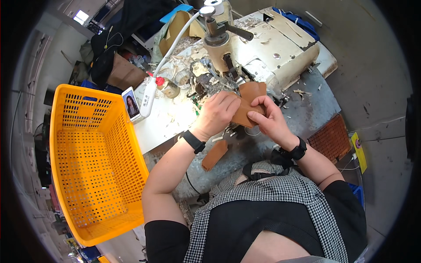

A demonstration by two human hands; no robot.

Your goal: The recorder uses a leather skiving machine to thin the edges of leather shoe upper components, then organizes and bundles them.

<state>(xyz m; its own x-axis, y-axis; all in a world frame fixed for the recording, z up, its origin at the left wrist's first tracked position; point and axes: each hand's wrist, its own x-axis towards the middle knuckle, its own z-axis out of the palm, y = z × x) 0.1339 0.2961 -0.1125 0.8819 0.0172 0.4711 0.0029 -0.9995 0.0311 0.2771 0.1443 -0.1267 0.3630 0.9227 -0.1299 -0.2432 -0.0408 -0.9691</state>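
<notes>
Beside the working head of the machine (219, 48), both hands are at a brown leather piece (240, 116). With fingers curled, my left hand (218, 113) grips its left edge. My right hand (272, 120) pinches the right side between thumb and fingers. A squarish brown flap (253, 89) stands up behind; whether it belongs to the same piece I cannot tell. On the metal tabletop below my hands lies a smaller brown leather strip (215, 155) with rounded ends. The part of the machine touching the leather is hidden behind my left hand.
A large yellow plastic basket (101, 131) stands at the left. Near it are a propped phone (130, 104), a white lamp arm (149, 97) and a red-capped bottle (168, 87). Pale shavings litter the white tabletop (162, 125). A reddish-brown ridged mat (331, 139) lies at the right.
</notes>
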